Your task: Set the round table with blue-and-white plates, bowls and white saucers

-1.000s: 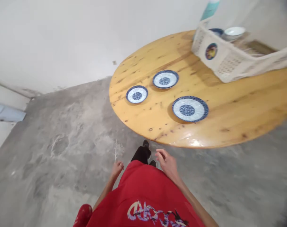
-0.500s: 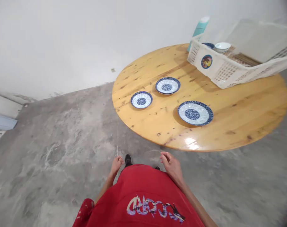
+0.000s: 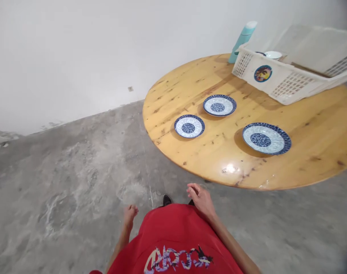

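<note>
Tbl (image 3: 173, 91) is varnished yellow-brown wood, rounded edge, dark knots & streaks in grain, glossy w/ a bright reflection toward the near edge. On it, apart from each other: R plate (image 3: 266, 139), looks biggest & sits nearer the R side; L plate (image 3: 189, 126) toward the L edge; far plate (image 3: 219, 105) b/w those two & farther back. All are round, glazed, whitish w/ dark blue patterned rim & blue patterned disc in the ctr. Far R stands a white plastic basket (image 3: 277, 78) w/ perforated mesh panels; inside, partly hidden, a white bowl (image 3: 273, 55) & a brown flat-edged item (image 3: 309, 69), can't tell what. Teal bottle (image 3: 243, 42) w/ white cap is just beside basket's far L corner, looks tilted in this view. Floor (image 3: 99, 182) is rough grey concrete w/ pale blotches; wall (image 3: 76, 57) smooth, whitish. R forearm comes up from near R, slanting inward; R hand (image 3: 201, 198) is empty, back up, fingers slack & half bent, just short of tbl's near edge, L plate & R plate beyond it. L forearm rises from near L; L hand (image 3: 130, 214) is over floor, well apart from plates, looks empty, fingers seem curled; blurred, so can't tell how tightly. Red shirt (image 3: 173, 224) has multicolor print, upside down here, approx "CCORD" after an unclear 1st char. Basket's round sticker (image 3: 263, 73): blue border, yellow/red/dark picture, any text too small to read.
</note>
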Motion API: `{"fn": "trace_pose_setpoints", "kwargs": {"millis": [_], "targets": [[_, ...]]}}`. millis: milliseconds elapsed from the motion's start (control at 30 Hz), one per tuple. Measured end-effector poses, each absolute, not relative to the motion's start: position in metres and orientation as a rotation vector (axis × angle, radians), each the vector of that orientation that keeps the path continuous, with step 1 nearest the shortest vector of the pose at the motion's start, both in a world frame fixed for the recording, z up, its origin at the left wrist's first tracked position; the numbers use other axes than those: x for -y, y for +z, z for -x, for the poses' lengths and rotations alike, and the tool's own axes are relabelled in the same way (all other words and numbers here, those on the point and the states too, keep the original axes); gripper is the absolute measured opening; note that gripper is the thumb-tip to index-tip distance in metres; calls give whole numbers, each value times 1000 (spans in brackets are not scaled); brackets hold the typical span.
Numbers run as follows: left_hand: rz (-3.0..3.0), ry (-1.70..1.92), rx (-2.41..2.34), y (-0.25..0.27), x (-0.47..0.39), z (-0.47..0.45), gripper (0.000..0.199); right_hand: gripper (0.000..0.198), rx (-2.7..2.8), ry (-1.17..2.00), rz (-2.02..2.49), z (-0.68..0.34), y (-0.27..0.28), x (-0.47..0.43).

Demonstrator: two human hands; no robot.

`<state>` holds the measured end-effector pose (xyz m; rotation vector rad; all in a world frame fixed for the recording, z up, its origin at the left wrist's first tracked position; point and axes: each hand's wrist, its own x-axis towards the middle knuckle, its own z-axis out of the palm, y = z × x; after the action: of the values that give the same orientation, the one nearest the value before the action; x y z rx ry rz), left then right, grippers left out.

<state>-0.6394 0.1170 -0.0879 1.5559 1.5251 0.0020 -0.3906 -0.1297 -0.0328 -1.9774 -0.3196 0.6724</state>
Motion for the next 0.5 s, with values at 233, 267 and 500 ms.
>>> {"fn": "trace_pose_setpoints", "kwargs": {"millis": [233, 267, 500], "targets": [[-1620, 144, -1310, -92, -202, 540, 30, 46, 103, 549, 1924, 368, -23, 110], [-1643, 153, -1267, -91, -210, 523, 28, 46, 76, 525, 1922, 359, -22, 110], [-1887, 257, -889, -54, -245, 407, 29, 42, -42, 290, 1971, 266, -16, 111]]}}
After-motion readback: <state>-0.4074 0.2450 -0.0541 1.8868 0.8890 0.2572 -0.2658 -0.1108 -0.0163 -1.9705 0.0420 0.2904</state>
